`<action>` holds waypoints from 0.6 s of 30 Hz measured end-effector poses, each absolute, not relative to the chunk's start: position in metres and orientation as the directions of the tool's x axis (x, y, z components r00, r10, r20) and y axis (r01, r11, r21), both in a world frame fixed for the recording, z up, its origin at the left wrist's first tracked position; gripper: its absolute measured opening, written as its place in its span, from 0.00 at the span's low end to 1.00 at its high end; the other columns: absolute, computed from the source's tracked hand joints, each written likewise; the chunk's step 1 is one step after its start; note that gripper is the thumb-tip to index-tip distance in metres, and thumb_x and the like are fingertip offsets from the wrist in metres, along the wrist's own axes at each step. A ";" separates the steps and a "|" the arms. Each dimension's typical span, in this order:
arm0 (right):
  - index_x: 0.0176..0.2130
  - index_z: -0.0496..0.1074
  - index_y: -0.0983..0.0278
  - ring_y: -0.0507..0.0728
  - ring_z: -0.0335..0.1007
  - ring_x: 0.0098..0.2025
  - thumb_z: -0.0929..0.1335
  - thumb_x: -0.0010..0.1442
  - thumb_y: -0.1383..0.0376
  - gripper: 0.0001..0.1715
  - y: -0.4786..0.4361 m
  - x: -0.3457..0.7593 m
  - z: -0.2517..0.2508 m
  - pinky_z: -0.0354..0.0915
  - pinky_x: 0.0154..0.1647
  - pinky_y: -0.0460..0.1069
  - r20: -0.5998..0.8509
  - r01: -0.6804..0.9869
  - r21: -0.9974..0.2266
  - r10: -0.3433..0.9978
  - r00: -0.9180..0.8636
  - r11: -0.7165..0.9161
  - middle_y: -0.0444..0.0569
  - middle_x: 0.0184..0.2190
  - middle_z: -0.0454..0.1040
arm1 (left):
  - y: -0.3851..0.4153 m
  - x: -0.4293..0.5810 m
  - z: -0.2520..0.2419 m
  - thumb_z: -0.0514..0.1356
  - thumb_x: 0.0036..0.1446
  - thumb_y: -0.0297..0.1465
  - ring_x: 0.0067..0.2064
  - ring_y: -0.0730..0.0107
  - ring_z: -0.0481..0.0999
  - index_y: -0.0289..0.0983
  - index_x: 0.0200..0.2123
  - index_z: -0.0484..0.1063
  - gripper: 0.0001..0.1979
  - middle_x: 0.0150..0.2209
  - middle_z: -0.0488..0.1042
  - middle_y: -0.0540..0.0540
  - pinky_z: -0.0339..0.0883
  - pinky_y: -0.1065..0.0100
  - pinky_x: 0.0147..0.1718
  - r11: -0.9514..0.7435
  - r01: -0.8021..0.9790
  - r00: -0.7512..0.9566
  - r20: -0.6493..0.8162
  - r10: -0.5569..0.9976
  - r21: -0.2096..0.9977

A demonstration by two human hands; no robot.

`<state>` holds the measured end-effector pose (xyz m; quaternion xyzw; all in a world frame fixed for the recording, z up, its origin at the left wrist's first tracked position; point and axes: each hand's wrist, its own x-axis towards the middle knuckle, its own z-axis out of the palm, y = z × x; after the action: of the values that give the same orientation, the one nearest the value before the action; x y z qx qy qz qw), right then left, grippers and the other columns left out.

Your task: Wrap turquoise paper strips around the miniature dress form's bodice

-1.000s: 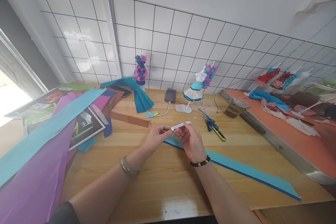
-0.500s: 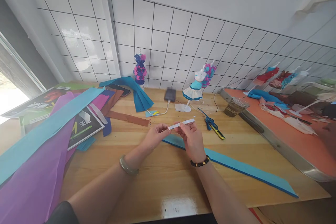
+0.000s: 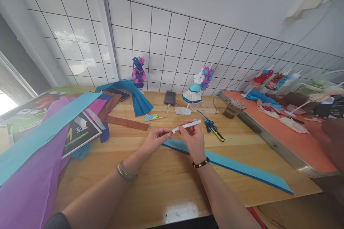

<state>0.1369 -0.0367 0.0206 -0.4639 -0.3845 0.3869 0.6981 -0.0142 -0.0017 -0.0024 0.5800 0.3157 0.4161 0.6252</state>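
Observation:
A narrow white strip (image 3: 194,123), which looks like paper or tape, is held between my two hands above the table. My right hand (image 3: 194,143) pinches it near the middle, so one end sticks out to the right. At the left end, where a short piece looks bent down, the thumb and fingertips of my left hand (image 3: 157,139) are closed. Under my right hand lies a long light-blue strip (image 3: 242,166) with a darker blue edge, slanting across the wooden table (image 3: 150,193).
Blue scissors with a yellow-handled cutter (image 3: 215,130) lie right of my hands. Behind stand a doll-sized dress form (image 3: 192,96), a phone-like device (image 3: 170,97) and a plastic cup (image 3: 233,109). Coloured sheets (image 3: 48,143) cover the left side. An orange-topped table (image 3: 271,125) adjoins at right.
The head view has shifted a little, so the scene sits further left. The white strip's left end now shows a small bend beside my left fingertips. Both hands stay close together.

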 end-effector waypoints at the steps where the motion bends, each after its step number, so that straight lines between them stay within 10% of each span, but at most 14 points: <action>1: 0.38 0.67 0.61 0.51 0.75 0.30 0.76 0.44 0.66 0.22 -0.036 0.137 0.021 0.72 0.37 0.47 0.174 -0.188 -0.945 0.897 0.407 0.269 0.43 0.32 0.79 | -0.001 -0.014 -0.003 0.65 0.48 0.42 0.31 0.71 0.70 0.36 0.31 0.77 0.15 0.28 0.76 0.48 0.64 0.69 0.35 -0.019 -0.156 0.450 0.088 0.889 0.988; 18: 0.33 0.71 0.63 0.52 0.75 0.29 0.75 0.46 0.60 0.15 -0.038 0.131 0.016 0.73 0.36 0.49 0.110 -0.252 -0.940 0.903 0.416 0.230 0.45 0.31 0.79 | 0.005 -0.010 -0.010 0.70 0.40 0.41 0.32 0.69 0.76 0.34 0.40 0.67 0.26 0.30 0.77 0.46 0.68 0.66 0.35 0.085 -0.241 0.344 0.003 0.939 0.967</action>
<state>0.1313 -0.0377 0.0159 -0.4642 -0.3503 0.4114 0.7018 -0.0101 0.0053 -0.0101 0.5012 0.3483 0.4544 0.6489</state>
